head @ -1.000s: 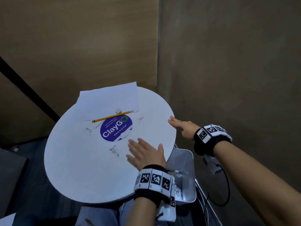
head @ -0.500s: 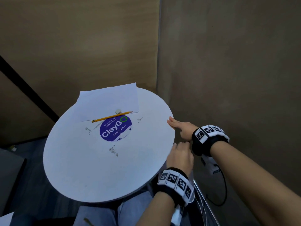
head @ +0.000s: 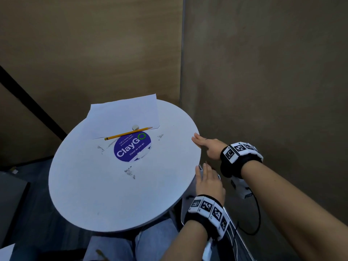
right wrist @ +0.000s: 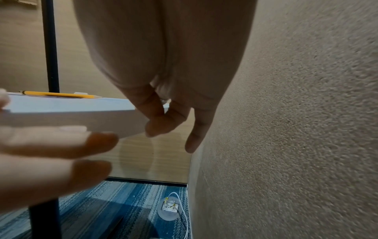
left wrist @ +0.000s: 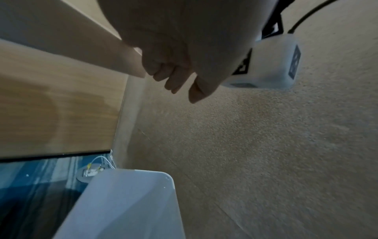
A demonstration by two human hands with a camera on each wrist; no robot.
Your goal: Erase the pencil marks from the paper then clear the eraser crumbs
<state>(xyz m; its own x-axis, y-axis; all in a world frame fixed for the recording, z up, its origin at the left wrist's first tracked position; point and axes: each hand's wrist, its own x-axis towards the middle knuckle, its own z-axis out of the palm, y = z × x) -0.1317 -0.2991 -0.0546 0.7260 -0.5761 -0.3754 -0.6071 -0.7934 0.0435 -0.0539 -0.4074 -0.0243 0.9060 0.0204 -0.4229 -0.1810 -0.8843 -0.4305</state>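
On the round white table (head: 94, 194) a white paper (head: 122, 117) lies at the far side, with a small white eraser (head: 135, 127) and a yellow pencil (head: 128, 133) on its near edge. Grey eraser crumbs (head: 129, 171) sit in small clusters around the sticker. My right hand (head: 197, 139) rests on the table's right rim and holds nothing. Just nearer, my left hand (head: 202, 168) is off the table beside that rim, its fingers (right wrist: 61, 145) straight and empty. In the right wrist view the right hand (right wrist: 169, 126) touches the rim's side.
A round blue ClayGo sticker (head: 132, 148) marks the table's middle. A white bin (left wrist: 126, 202) stands below the table's right edge, under my left hand. Brown walls close in behind and to the right. A cable and floor socket (right wrist: 169, 208) lie on the blue carpet.
My left hand has swept right across the tabletop and off its right edge, and now hangs beside the rim above the bin. The right hand has stayed at the rim.
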